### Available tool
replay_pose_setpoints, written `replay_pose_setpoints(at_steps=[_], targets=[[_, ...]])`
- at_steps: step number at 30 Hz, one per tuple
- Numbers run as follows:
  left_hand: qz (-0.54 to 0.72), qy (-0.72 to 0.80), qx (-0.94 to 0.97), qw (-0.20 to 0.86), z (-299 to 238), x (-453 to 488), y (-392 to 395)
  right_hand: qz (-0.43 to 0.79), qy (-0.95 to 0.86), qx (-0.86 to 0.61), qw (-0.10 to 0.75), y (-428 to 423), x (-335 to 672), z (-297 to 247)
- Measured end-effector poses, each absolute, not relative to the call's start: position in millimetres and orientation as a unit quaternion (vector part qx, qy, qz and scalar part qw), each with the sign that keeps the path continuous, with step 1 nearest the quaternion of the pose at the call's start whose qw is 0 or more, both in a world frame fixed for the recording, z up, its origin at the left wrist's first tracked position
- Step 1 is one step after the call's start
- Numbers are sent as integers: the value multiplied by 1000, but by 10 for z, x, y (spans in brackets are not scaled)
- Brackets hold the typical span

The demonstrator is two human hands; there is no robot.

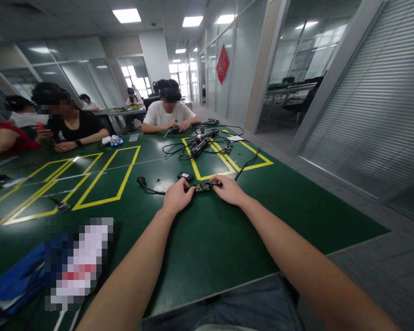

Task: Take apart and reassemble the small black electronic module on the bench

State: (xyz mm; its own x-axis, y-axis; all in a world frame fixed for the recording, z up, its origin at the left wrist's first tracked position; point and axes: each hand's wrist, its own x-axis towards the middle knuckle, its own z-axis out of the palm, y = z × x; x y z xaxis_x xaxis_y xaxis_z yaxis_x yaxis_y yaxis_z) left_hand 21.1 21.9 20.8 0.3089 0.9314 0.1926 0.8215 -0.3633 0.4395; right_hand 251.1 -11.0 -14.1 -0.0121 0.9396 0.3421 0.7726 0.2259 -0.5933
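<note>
My left hand [177,195] pinches the board [203,187] at its left end | right hand [229,189] pinches its right end | board lies on the worktop [207,239], near a black box [185,176].

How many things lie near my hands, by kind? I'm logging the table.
Small circuit board held between left hand and right hand: 1
Small black box: 1
Black cable with round plug: 1
Total: 3
</note>
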Motion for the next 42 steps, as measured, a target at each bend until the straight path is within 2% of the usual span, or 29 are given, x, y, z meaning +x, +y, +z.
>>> replay_pose_setpoints(at_steps=[6,16,27,42], targets=[[222,527,806,151,173,176,269,66,-727,-589,346,-99,2568,-160],[269,446,841,145,90,114,364,-4,-757,-620,208,-261,2483,66],[151,469,870,12,349,218,75,-61,-788,-596,142,-275,2402,165],[109,463,879,-11,366,296,24,-89,-797,-593,80,-304,2330,275]])
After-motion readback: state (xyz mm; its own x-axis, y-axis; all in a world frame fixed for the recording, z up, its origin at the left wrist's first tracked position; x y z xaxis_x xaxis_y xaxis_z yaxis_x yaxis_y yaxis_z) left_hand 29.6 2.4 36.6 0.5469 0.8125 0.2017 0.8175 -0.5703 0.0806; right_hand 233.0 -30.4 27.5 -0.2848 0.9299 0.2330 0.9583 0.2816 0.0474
